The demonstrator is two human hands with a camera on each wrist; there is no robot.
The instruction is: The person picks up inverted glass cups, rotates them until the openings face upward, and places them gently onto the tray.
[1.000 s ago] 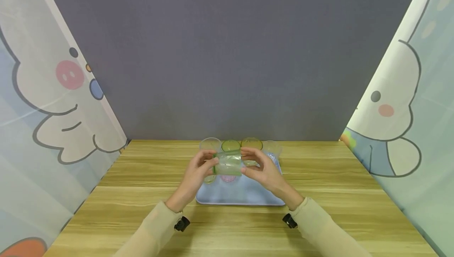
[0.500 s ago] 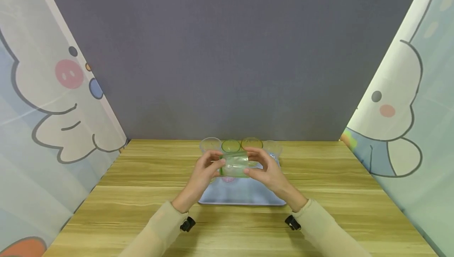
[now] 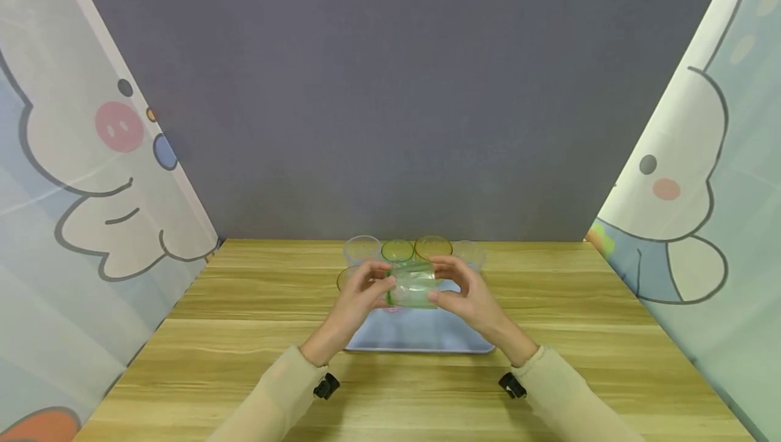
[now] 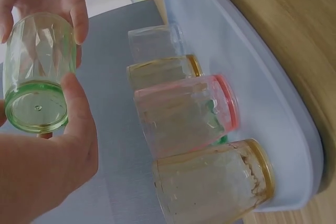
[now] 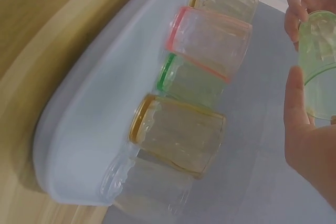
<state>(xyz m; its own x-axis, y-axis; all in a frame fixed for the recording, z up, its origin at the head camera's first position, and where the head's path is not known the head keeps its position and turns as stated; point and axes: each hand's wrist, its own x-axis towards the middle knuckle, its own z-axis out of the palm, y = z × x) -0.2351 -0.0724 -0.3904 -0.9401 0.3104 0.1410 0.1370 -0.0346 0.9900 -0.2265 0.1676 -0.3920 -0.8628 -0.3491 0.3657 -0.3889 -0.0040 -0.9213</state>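
Both hands hold a clear green faceted cup (image 3: 413,286) on its side above the light blue tray (image 3: 421,339). My left hand (image 3: 382,279) grips the cup's base end, its thumb beside the thick round base (image 4: 37,103). My right hand (image 3: 441,280) grips the other end, its thumb under the cup (image 5: 321,56). Under the hands stand upside-down cups: a pink-rimmed one (image 4: 184,114), a yellow-rimmed one (image 4: 210,182) and a green-rimmed one (image 5: 189,82).
Along the tray's far edge stand a clear cup (image 3: 361,249), a green cup (image 3: 397,250), a yellow cup (image 3: 433,247) and another clear cup (image 3: 468,252). The tray lies on a wooden table (image 3: 183,360) with a grey wall behind and cartoon panels at both sides.
Both hands have carried the green cup a little to the right and slightly down. A yellow-rimmed cup at the tray's left now shows past the left hand.
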